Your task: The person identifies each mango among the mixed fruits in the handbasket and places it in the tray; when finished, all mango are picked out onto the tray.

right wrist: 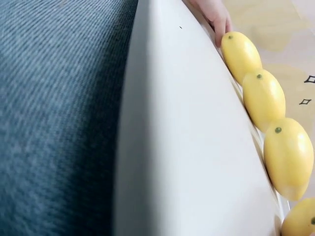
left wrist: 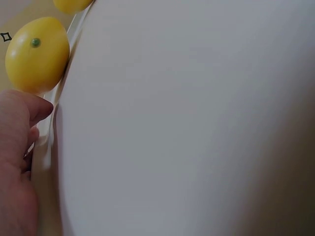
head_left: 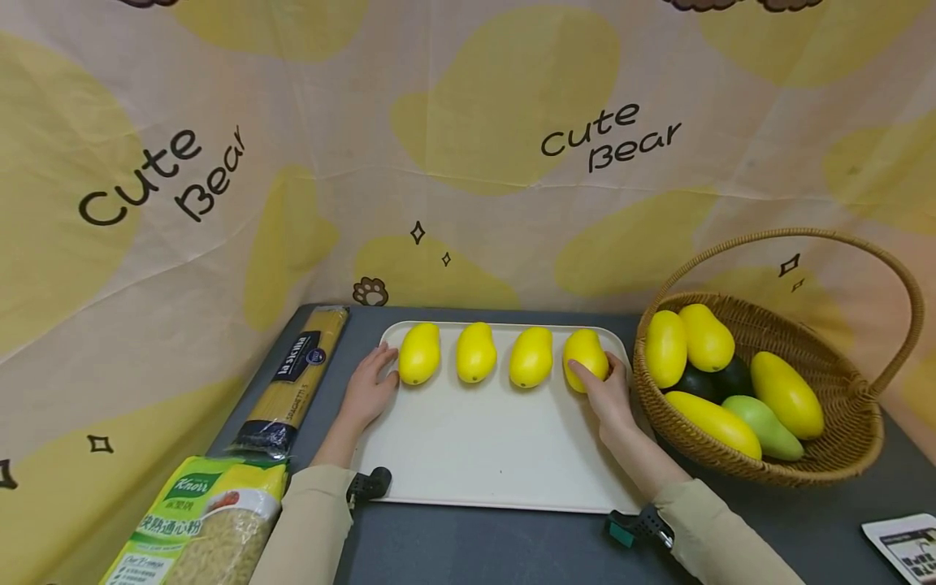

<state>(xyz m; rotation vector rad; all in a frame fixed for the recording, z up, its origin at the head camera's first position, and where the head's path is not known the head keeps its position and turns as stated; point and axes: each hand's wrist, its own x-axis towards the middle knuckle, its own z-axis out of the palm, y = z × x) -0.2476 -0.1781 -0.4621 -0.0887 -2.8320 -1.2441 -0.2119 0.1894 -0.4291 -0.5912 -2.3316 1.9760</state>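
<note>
Your head view shows a white tray (head_left: pixel 504 447) on the grey-blue desk (head_left: pixel 468 548), with four yellow mangoes (head_left: pixel 476 352) lined along its far side at 10, 11, 1 and 2 o'clock. Your right hand (head_left: pixel 608 394) holds the 2 o'clock mango (head_left: pixel 585 348), thumb across its near face. Your left hand (head_left: pixel 371 386) rests at the tray's rim between 9 and 10 o'clock, fingers loosely extended beside the 10 o'clock mango (head_left: pixel 420 353); contact is unclear. A wicker basket (head_left: pixel 771 329) of fruit stands at the tray's 3 o'clock, a spaghetti pack (head_left: pixel 288 390) lies near 9, and a Knorr bag (head_left: pixel 197 524) at 8.

In your left wrist view, the left hand sits at 8 o'clock, fingertips just below a mango at 10.

Your right wrist view has the mangoes running from 1 to 4 o'clock, your left fingers at 1; the right hand's grip cannot be told here.
</note>
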